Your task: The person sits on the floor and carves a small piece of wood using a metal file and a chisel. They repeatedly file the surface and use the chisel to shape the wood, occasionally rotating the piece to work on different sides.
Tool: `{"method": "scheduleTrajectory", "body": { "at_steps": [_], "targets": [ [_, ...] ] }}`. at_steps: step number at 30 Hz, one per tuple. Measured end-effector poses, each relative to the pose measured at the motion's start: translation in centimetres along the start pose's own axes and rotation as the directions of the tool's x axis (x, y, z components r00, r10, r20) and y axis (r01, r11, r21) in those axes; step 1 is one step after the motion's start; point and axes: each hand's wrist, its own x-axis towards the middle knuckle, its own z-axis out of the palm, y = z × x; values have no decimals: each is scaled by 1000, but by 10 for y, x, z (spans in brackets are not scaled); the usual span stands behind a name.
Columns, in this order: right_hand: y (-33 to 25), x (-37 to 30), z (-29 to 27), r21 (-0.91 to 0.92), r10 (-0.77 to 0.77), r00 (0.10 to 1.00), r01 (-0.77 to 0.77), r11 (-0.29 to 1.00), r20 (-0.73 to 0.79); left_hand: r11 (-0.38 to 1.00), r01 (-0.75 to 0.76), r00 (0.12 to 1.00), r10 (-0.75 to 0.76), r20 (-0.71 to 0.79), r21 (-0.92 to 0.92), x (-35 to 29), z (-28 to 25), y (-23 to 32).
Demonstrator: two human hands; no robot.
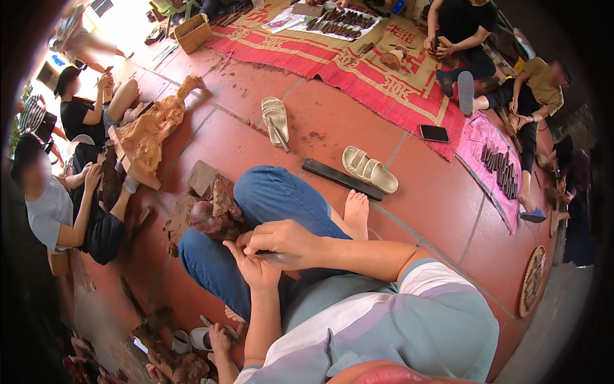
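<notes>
A dark reddish-brown wood carving (214, 214) with a rounded part rests between my bent knees in blue jeans. My right hand (284, 243) is closed around a slim carving tool (280, 257), whose greyish, blade-like part shows below the fingers. Against it lies my left hand (259, 269), one digit stretched up to the carving's lower edge. Its other fingers are hidden behind the right hand. The tool's working tip is also out of sight.
Beige sandals (369, 169) and a long dark bar (342, 179) lie ahead of my bare foot. A large orange-brown carving (153, 131) stands left, beside seated people. Beyond are a red patterned mat (377, 96), a phone (434, 133) and a pink cloth (476, 144) bearing several tools.
</notes>
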Motion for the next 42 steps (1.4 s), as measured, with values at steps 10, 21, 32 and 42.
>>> {"method": "scheduleTrajectory", "body": {
  "at_steps": [10,21,32,42],
  "targets": [
    [-3,1,5,-62,-26,999,25,998,-21,998,-7,1000,8,-17,62,-5,-4,2],
    [-7,3,1,-61,10,1000,-8,998,21,998,-2,1000,3,-10,68,-1,0,3],
    [2,12,-1,-111,-17,999,22,994,48,996,-63,973,75,-217,63,-3,1,2],
    [3,15,-1,-138,-34,998,42,990,56,989,7,990,-28,-136,-150,-1,19,-4]
  ]
}}
